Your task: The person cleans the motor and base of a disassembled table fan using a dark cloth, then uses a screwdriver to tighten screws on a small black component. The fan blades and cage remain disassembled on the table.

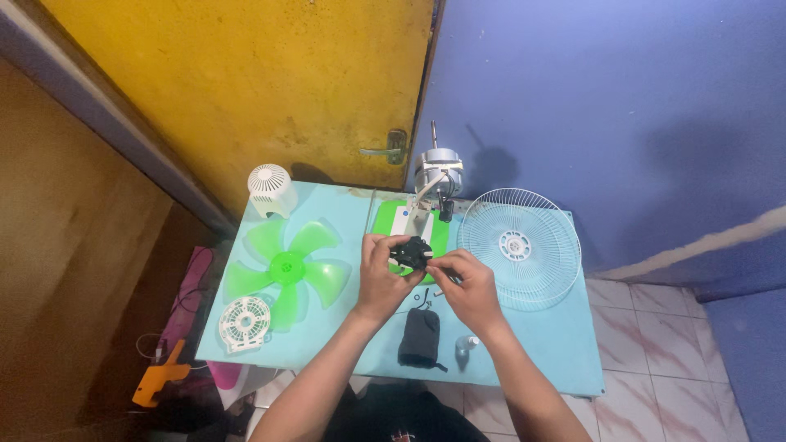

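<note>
Both hands point(426, 274) grip small black part point(410, 253) over table point(557, 344).

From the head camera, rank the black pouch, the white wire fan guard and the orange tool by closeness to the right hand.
1. Black pouch: just below the right hand, near the table's front edge.
2. White wire fan guard: on the table's right side.
3. Orange tool: far left, off the table, lower down.

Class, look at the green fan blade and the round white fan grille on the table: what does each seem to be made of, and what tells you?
Green fan blade: likely translucent plastic with a glossy look; the pale table shows faintly through its lobes.
Round white fan grille: probably thin metal wire, coated or painted white, judging by its fine radial spokes; plastic cannot be ruled out.
</note>
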